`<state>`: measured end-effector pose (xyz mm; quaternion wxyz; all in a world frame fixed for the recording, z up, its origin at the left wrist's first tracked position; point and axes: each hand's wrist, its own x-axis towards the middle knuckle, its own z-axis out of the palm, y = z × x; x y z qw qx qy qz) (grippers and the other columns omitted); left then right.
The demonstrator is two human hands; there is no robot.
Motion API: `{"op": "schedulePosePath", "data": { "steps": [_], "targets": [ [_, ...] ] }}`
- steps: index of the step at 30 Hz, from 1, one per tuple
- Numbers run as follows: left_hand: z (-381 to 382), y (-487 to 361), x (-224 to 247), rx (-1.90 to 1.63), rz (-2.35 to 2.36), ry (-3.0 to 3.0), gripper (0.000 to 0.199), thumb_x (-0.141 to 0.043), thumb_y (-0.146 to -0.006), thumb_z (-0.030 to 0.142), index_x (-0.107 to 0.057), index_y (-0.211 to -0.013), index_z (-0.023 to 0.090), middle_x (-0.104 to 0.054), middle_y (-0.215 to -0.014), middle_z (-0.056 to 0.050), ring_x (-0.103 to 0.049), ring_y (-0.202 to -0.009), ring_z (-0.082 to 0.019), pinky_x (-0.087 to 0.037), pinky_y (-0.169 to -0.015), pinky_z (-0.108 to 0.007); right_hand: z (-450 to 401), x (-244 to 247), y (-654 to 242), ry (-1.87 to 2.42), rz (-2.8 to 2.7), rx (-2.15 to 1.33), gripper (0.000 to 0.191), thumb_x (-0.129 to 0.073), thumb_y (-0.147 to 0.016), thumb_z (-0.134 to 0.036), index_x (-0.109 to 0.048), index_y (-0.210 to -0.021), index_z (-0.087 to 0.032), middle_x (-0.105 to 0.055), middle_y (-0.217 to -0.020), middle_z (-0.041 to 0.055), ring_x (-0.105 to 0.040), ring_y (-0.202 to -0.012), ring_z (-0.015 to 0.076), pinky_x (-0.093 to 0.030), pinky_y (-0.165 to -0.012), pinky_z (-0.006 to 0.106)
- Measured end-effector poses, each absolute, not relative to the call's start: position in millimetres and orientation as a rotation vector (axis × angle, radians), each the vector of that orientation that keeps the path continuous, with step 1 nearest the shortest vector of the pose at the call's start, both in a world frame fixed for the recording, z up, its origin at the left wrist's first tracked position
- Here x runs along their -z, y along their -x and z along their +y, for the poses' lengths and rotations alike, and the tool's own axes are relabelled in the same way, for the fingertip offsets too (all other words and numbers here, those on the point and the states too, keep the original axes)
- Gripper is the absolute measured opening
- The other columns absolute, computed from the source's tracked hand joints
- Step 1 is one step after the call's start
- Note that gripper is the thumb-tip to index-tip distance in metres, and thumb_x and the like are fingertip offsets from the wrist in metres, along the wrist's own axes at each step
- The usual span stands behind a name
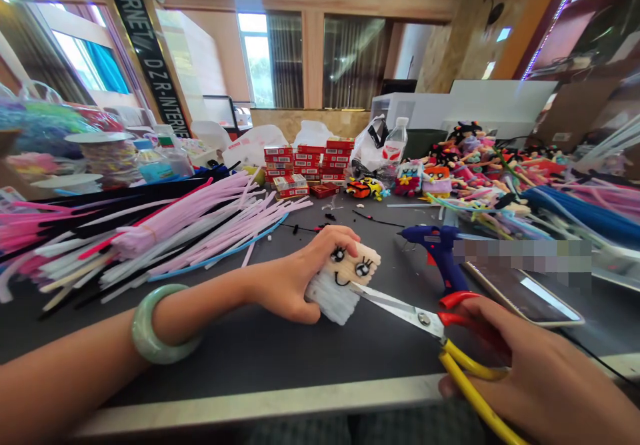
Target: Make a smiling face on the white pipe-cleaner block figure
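My left hand (pixel 305 268), with a pale green bangle (pixel 147 325) on its wrist, grips a small fuzzy doll piece (pixel 333 295) from its left side. The piece has a cream upper part with two black-and-white eyes and a black curved smile, and a pale grey-blue lower part. My right hand (pixel 530 358) holds scissors (pixel 423 318) with one red and one yellow handle. The scissors' tip touches or nearly touches the face beside the smile; the blades look close together. A blue glue gun (pixel 435 248) stands just beyond the scissors.
Bundles of pink, white and black pipe cleaners (pixel 190 225) spread across the left. Red small boxes (pixel 310 165) are stacked at the back, near a plastic bottle (pixel 395 141). Colourful fuzzy dolls (pixel 470 158) pile up at back right. A phone (pixel 525 295) lies near my right hand.
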<state>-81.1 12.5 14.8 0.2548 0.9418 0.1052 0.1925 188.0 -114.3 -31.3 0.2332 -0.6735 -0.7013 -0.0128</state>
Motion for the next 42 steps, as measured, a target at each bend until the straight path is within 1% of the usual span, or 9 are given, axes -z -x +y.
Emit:
{"op": "schedulePosePath", "data": {
  "steps": [5, 12, 20, 23, 26, 29, 34, 37, 42],
  "targets": [
    [5.5, 77.2, -19.9, -0.434, 0.245, -2.591, 0.073, -0.049, -0.049, 0.006, -0.03, -0.116, 0.024, -0.035, -0.124, -0.012, -0.035, -0.127, -0.029, -0.027, -0.109, -0.05, -112.1, 36.1, -190.3, 1.872, -1.952, -0.126, 0.043, -0.072, -0.061, -0.042, -0.068, -0.101, -0.028, -0.075, -0.092, -0.0001, -0.071, -0.077, 0.0239, -0.059, -0.063, 0.032],
    [-2.7, 72.6, -24.9, -0.391, 0.234, -2.598, 0.072, -0.05, -0.049, 0.004, -0.031, -0.116, 0.023, -0.035, -0.124, -0.013, -0.038, -0.127, -0.029, -0.03, -0.109, -0.046, -110.5, 40.1, -196.3, 1.748, -2.021, -0.079, 0.048, -0.074, -0.061, -0.045, -0.071, -0.103, -0.022, -0.076, -0.092, 0.0051, -0.072, -0.076, 0.0254, -0.06, -0.065, 0.032],
    [-7.5, 70.0, -28.7, -0.35, 0.253, -2.613, 0.069, -0.049, -0.052, 0.003, -0.037, -0.117, 0.023, -0.038, -0.126, -0.012, -0.044, -0.124, -0.028, -0.04, -0.103, -0.041, -113.5, 33.9, -189.9, 1.704, -1.99, -0.18, 0.038, -0.073, -0.062, -0.039, -0.074, -0.098, -0.024, -0.076, -0.083, 0.0029, -0.071, -0.066, 0.0219, -0.059, -0.058, 0.029],
    [-9.1, 68.6, -29.1, -0.359, 0.263, -2.617, 0.071, -0.048, -0.051, 0.003, -0.038, -0.118, 0.023, -0.04, -0.125, -0.012, -0.045, -0.122, -0.028, -0.041, -0.102, -0.042, -113.5, 35.4, -189.2, 1.718, -1.92, -0.2, 0.041, -0.075, -0.061, -0.037, -0.074, -0.099, -0.023, -0.076, -0.087, 0.0035, -0.071, -0.07, 0.0223, -0.059, -0.061, 0.03],
    [-10.2, 67.8, -29.1, -0.352, 0.27, -2.614, 0.073, -0.048, -0.051, 0.003, -0.038, -0.12, 0.024, -0.042, -0.125, -0.011, -0.046, -0.121, -0.028, -0.043, -0.1, -0.042, -111.6, 35.3, -190.5, 1.708, -1.957, -0.215, 0.044, -0.077, -0.058, -0.04, -0.075, -0.099, -0.023, -0.076, -0.081, 0.0035, -0.07, -0.063, 0.0221, -0.058, -0.058, 0.03],
    [-10.5, 67.7, -28.9, -0.351, 0.292, -2.604, 0.074, -0.048, -0.051, 0.004, -0.038, -0.121, 0.024, -0.041, -0.126, -0.011, -0.045, -0.121, -0.028, -0.041, -0.101, -0.043, -109.1, 31.9, -190.6, 1.723, -1.979, -0.188, 0.044, -0.078, -0.057, -0.042, -0.076, -0.096, -0.024, -0.074, -0.068, 0.0011, -0.066, -0.051, 0.0199, -0.056, -0.051, 0.029],
    [-10.8, 67.9, -28.8, -0.372, 0.284, -2.601, 0.073, -0.049, -0.051, 0.005, -0.038, -0.121, 0.022, -0.042, -0.123, -0.011, -0.039, -0.127, -0.027, -0.037, -0.106, -0.043, -108.1, 27.4, -184.6, 1.702, -1.938, -0.305, 0.033, -0.076, -0.058, -0.038, -0.078, -0.089, -0.025, -0.075, -0.071, -0.0002, -0.068, -0.055, 0.0193, -0.056, -0.054, 0.025],
    [-10.6, 68.0, -28.5, -0.395, 0.295, -2.595, 0.072, -0.049, -0.051, 0.007, -0.038, -0.12, 0.023, -0.042, -0.122, -0.011, -0.037, -0.128, -0.029, -0.036, -0.106, -0.045, -107.9, 28.2, -183.0, 1.698, -1.891, -0.262, 0.026, -0.075, -0.057, -0.035, -0.078, -0.081, -0.026, -0.073, -0.064, -0.0019, -0.065, -0.051, 0.0183, -0.054, -0.053, 0.025],
    [-8.6, 68.2, -27.4, -0.386, 0.292, -2.567, 0.07, -0.051, -0.052, 0.009, -0.038, -0.119, 0.023, -0.04, -0.124, -0.011, -0.037, -0.128, -0.031, -0.033, -0.107, -0.048, -105.1, 30.0, -187.4, 1.689, -1.982, -0.269, 0.037, -0.077, -0.057, -0.041, -0.078, -0.091, -0.025, -0.074, -0.066, -0.0004, -0.066, -0.049, 0.0194, -0.053, -0.047, 0.026]
  ]
}}
